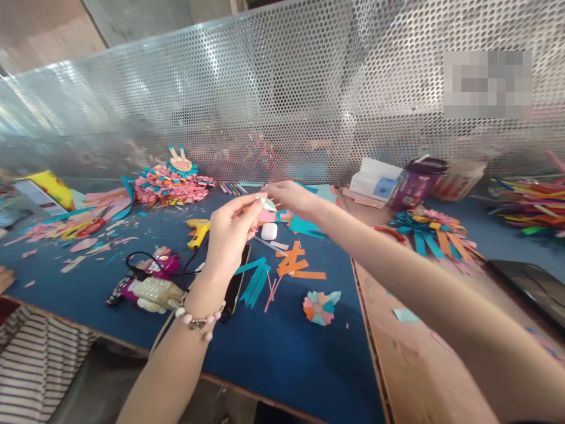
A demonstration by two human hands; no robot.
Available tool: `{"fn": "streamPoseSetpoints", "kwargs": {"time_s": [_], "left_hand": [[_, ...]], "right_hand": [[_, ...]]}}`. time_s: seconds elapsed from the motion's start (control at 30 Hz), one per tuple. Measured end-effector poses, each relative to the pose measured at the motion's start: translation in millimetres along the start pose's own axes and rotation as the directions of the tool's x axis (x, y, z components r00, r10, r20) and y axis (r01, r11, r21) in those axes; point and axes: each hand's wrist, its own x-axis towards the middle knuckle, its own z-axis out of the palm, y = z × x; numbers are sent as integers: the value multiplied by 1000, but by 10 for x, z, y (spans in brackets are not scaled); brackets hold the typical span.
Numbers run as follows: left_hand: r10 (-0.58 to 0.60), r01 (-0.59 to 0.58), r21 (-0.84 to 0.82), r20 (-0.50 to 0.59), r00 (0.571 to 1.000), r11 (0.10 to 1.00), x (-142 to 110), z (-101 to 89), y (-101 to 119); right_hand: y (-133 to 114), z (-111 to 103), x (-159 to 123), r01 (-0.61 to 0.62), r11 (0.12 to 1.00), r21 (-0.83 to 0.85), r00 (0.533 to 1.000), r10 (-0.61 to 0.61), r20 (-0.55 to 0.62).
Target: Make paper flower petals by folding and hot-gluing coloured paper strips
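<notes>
My left hand [232,235] is closed in a pinch on a small folded piece of pale green paper [268,205], above the middle of the blue table. Just beyond it, my right hand [291,198] reaches in from the right, with its fingers apart and partly hidden behind the paper. Pink paper shows beneath the folded piece. A white rounded case [269,231] lies below the hands. Near it are orange paper strips [291,262] and teal paper strips [256,284]. A paper flower [319,308] in pink, orange and teal rests closer to me.
A yellow glue gun [197,233] lies left of my hands, near a phone [236,282] and a corded bundle [152,288]. Red-and-yellow scissors [83,229] lie among scraps. A pink-and-teal paper craft [174,182] and a purple cup [419,181] stand before the perforated metal panel [282,88].
</notes>
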Motion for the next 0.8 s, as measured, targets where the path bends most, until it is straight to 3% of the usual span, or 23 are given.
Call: {"fn": "streamPoseSetpoints", "kwargs": {"time_s": [0.07,0.13,0.17,0.27,0.43,0.53,0.6,0.67,0.73,0.8], "left_hand": [[-18,5,149,83,996,989,-51,64,-66],[-28,-17,244,179,983,970,-119,149,-144],[-35,-28,266,229,973,964,-158,196,-180],[-74,-40,310,347,935,950,-293,332,-255],[-120,-58,369,441,889,927,-484,478,-298],[-142,-76,381,512,847,921,-536,511,-315],[-183,-53,383,553,813,922,-537,510,-329],[-200,-49,400,557,806,915,-506,480,-350],[-133,-146,494,487,863,857,-440,415,-383],[40,-291,665,366,930,688,-349,323,-425]], "right_hand": [[50,-248,-269,38,998,-50,999,-39,-31],[116,-414,-617,168,947,-274,983,-183,-31],[155,-455,-797,167,916,-366,978,-200,-55],[290,-451,-1267,126,827,-547,970,-219,-107],[463,-347,-1661,241,691,-681,936,-351,-25],[484,-333,-1753,164,741,-651,960,-272,-67],[487,-344,-1801,46,799,-599,977,-162,-141],[508,-369,-1849,-99,846,-525,973,-28,-229],[556,-402,-1902,-222,872,-437,950,92,-298],[624,-434,-1956,-292,886,-360,927,171,-333]]}}
